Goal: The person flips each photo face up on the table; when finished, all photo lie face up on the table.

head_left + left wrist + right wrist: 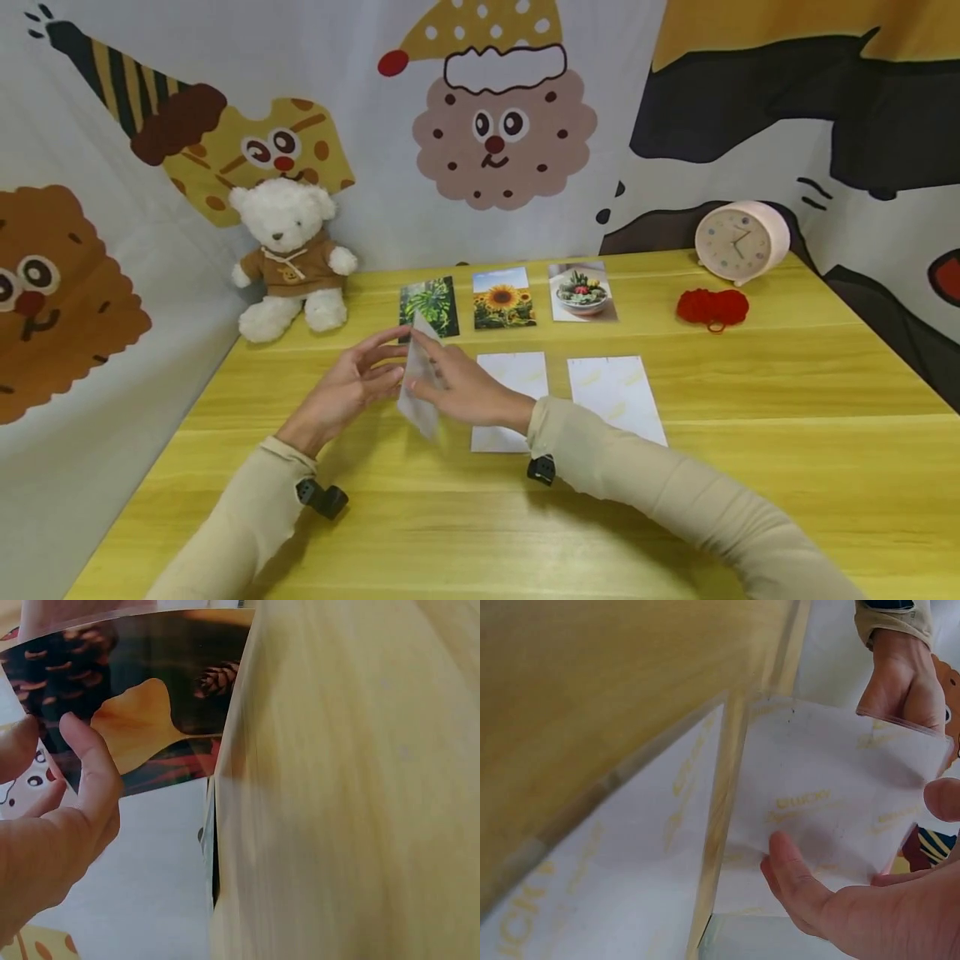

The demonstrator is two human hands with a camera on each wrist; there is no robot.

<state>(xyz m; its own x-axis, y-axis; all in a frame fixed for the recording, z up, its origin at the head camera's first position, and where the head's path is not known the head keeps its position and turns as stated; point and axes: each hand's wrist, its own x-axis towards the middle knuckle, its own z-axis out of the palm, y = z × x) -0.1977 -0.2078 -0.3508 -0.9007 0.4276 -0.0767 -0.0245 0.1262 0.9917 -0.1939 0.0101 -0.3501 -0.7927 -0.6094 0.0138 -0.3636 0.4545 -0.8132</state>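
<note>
Three cards lie face up in a row across the upper middle of the head view: a green leaf card [437, 302], a sunflower card [504, 310] and a cactus card [583, 304]. Two more, a left white card [517, 371] and a right white card [611, 379], lie back up on the tabletop [480, 533], around the frame's centre and to its right. A sixth, the pinecone card [139, 720], is lifted, so we judge the work to be about midway: three faces showing, two backs up, one not set down.

We find that sixth card left of centre in the head view, nearly upright between the hands. The left hand [341, 387] is on its printed side, the right hand [472, 387] on its white back. Both have bent fingers, partly closed, and hold the card together; how firmly each grips, we cannot tell. The left wrist view shows us its pinecones and yellow leaf; the right wrist view, faint yellow lettering behind.
</note>
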